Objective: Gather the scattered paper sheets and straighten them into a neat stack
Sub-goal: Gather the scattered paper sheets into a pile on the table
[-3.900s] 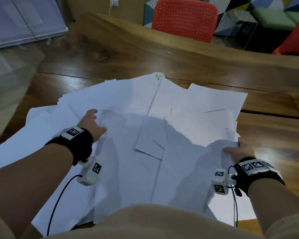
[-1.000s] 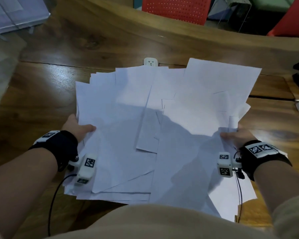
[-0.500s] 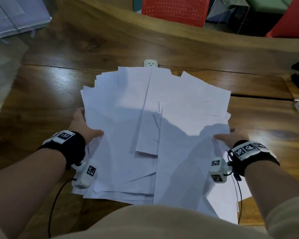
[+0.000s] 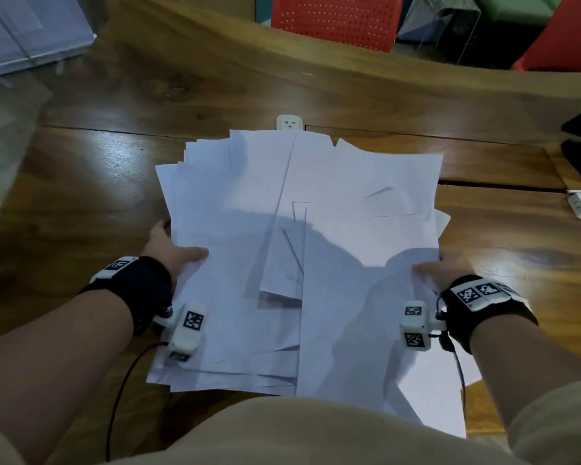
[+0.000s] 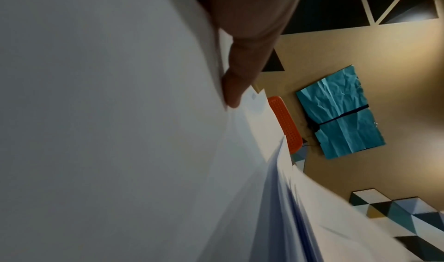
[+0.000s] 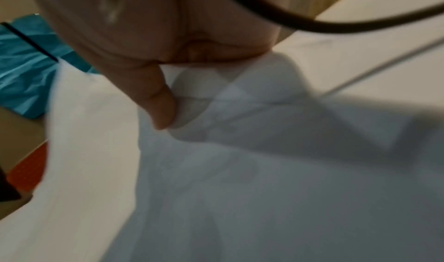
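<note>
Loose pile of white paper sheets [image 4: 309, 250] on brown wooden tabletop [image 4: 81, 203], between hands. Left hand [image 4: 171, 250] pinches left edge, right hand [image 4: 440, 270] pinches right edge. Red perforated plastic chair [image 4: 336, 18] beyond.

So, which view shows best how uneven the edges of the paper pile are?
The head view: it shows the whole paper pile, with corners fanning out at the far and near edges. The left wrist view shows only some layered sheet edges beside the left hand. The right wrist view is blurred, with paper under the right hand.
</note>
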### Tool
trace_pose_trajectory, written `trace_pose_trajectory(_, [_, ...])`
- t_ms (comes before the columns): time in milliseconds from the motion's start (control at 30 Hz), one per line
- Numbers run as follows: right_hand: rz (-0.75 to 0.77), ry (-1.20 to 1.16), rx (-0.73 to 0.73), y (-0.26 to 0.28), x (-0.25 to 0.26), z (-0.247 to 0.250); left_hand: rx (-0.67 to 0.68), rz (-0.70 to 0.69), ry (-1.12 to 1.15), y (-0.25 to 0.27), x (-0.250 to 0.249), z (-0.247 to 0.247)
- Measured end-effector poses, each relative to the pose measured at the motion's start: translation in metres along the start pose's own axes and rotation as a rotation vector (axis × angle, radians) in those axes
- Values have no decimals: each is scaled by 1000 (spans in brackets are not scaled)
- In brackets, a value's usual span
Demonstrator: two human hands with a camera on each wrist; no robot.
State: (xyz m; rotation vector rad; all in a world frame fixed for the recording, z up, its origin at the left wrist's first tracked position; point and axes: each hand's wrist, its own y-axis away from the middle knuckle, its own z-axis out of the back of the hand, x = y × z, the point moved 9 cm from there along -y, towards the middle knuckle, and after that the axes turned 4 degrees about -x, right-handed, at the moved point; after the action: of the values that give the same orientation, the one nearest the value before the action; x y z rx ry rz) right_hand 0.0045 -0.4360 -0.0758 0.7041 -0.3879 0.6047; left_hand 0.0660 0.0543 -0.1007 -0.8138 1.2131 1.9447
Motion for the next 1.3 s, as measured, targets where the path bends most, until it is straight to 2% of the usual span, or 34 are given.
trace_pose_trajectory(167, [100, -95, 47, 4, 12, 0, 66, 91, 116, 3, 12, -10])
trace_pose_trajectory(300, [71, -124, 21, -5, 11, 5, 177, 97, 163, 10, 6, -23])
trace_pose_trajectory(533, [18, -168, -121, -16, 19, 28, 109, 66, 129, 6, 6, -12])
trace_pose_trajectory(767, [-22, -295, -97, -24, 12, 23, 70, 59, 41, -7, 13, -8])
trace_pose_trajectory(900, [-12, -407, -156, -26, 22, 31, 86, 45, 18, -10, 14, -9])
trace_pose_trajectory(1067, [34, -544, -104, -30, 52, 31, 116, 68, 52, -4, 12, -11])
trace_pose_trajectory(1167, [82, -546, -41, -27, 77, 25, 145, 87, 86, -2, 14, -12])
trace_pose_trajectory(1300, [103, -529, -52, -40, 90, 22, 177, 83, 100, 2, 14, -13])
